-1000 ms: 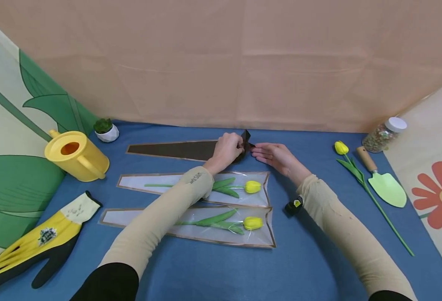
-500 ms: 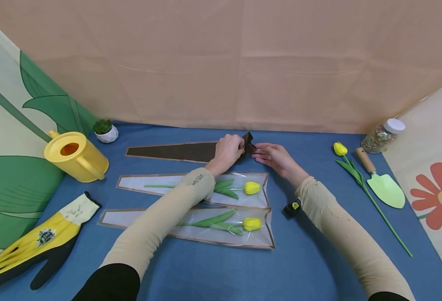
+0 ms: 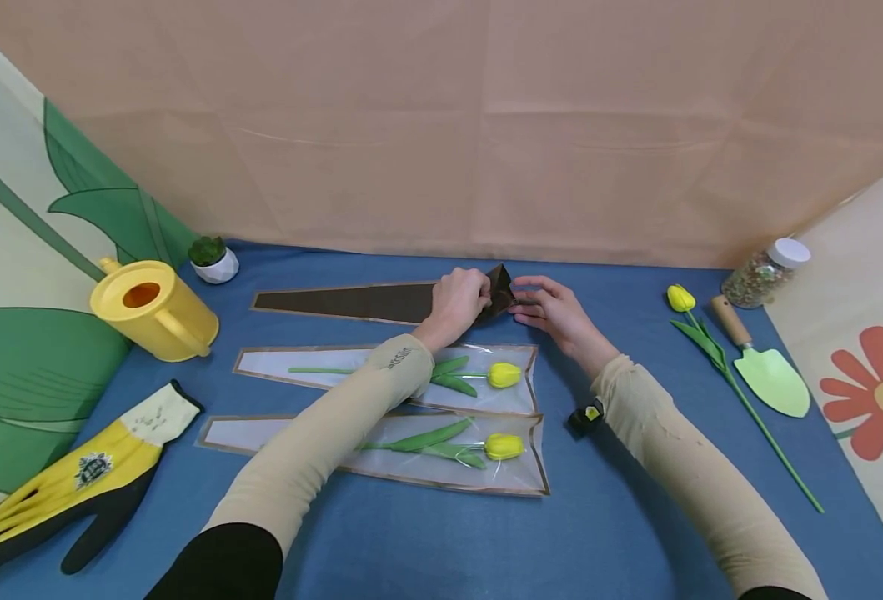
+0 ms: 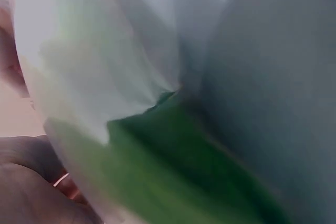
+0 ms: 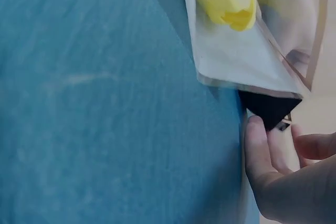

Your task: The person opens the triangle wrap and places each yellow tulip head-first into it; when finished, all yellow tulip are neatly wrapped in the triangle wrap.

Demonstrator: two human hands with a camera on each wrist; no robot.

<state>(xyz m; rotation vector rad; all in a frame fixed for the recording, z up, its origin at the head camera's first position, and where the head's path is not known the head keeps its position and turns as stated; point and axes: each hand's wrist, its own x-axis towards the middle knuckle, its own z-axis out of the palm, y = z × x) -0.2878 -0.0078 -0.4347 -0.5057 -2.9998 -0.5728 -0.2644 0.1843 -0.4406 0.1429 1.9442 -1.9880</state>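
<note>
In the head view my left hand [image 3: 452,304] grips the wide end of a dark brown flower sleeve [image 3: 351,302] with curled fingers; that end stands up, crumpled. Close by on the right, my right hand [image 3: 557,317] has its extended fingers at the sleeve's wide edge. The right wrist view shows these fingertips [image 5: 255,127] at a black corner of the sleeve [image 5: 268,108]. Nearer to me lie two pale sleeves, an upper one [image 3: 527,400] and a lower one [image 3: 534,479], each holding a yellow tulip. Blurred green leaves [image 4: 178,166] fill much of the left wrist view.
To the left are a yellow watering can [image 3: 152,312], a small potted plant [image 3: 214,262] and a yellow-black glove [image 3: 103,467]. A loose tulip [image 3: 741,392], a green trowel [image 3: 775,379] and a white-lidded jar [image 3: 764,271] lie or stand at right.
The dark sleeve's wide end has spread and shifted slightly right. My right fingers have moved a little right and parted more. The left hand stays almost in place.
</note>
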